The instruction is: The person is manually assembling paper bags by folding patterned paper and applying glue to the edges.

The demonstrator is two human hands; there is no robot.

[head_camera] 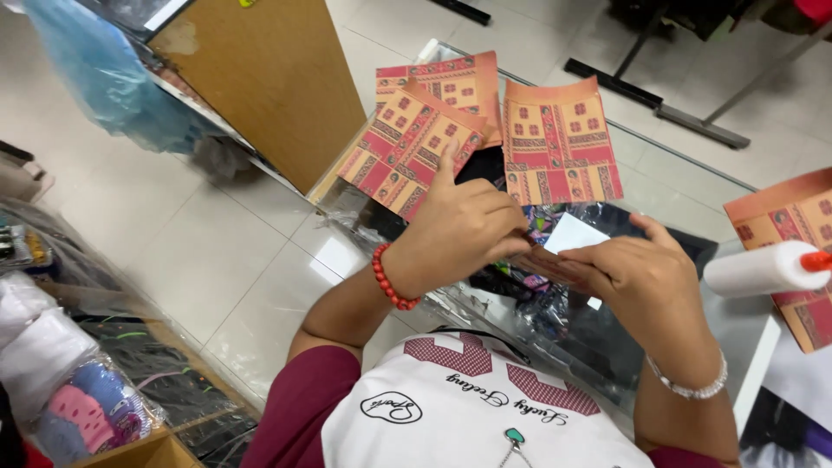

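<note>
- A small white slip of paper (574, 234) sits between both hands, above a glass counter (685, 178); its lower edge is hidden behind the fingers
- The left hand (464, 230) is curled tight, fingertips pinched together at the slip's left edge, index finger raised toward the patterned sheets
- A red bead bracelet (387, 279) circles the left wrist
- The right hand (637, 273) grips the slip from the right, thumb on top and fingers folded under, closed on the paper
- A silver bracelet (689, 386) rings the right wrist
- Under the hands lies a dark garment in clear plastic wrap (537, 299)
- Three orange and red patterned paper sheets (559, 143) lie fanned on the counter beyond the hands, overlapping at their corners
- A white glue bottle with a red cap (767, 267) lies on its side just right of the right hand, across another patterned sheet (797, 217)
- A wooden cabinet (269, 78) stands on the tiled floor to the left, well apart from the hands
</note>
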